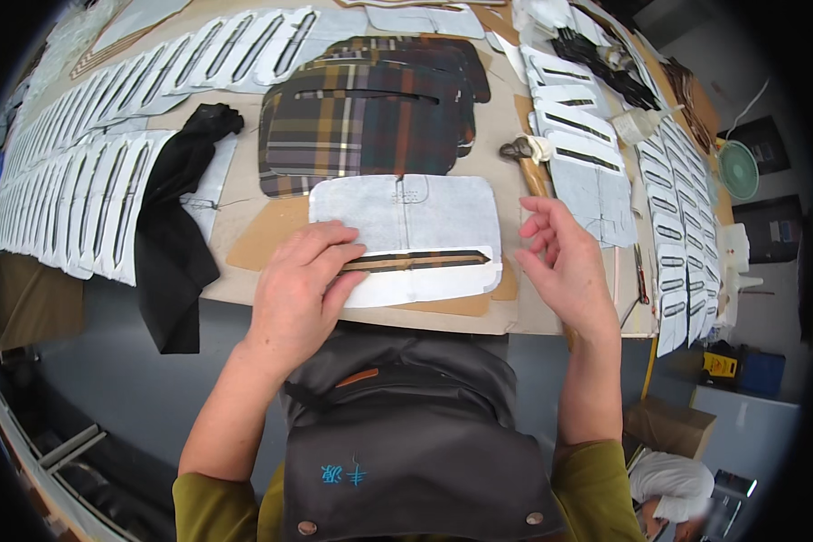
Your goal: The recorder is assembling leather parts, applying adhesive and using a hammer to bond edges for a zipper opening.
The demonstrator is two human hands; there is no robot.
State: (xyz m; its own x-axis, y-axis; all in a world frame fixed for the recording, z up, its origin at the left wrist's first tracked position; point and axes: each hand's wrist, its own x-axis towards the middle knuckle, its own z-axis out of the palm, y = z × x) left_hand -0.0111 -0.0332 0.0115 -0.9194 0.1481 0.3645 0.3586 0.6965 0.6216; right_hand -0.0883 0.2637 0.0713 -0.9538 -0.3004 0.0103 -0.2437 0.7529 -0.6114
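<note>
My left hand (pixel 298 280) lies open, fingers slightly bent, on a light grey fabric panel (pixel 447 217) with a white band and a dark plaid strip (pixel 434 260) with a tan middle running across it. Its fingertips cover the strip's left end. My right hand (pixel 560 257) is raised just right of the panel, fingers curled loosely apart with nothing in them. The panel rests on brown card (pixel 253 239). Beyond it lies a stack of plaid pieces (pixel 316 135) with a slot in the top one. A wooden-handled hammer (pixel 535 176) lies behind my right hand.
Rows of white slotted pieces (pixel 63 208) cover both sides of the table. Black cloth (pixel 172 208) hangs over the near left edge. A glue bottle (pixel 637 126), dark-red scissors (pixel 641 289) and a green fan (pixel 738 172) are at right. Another person (pixel 659 483) is at lower right.
</note>
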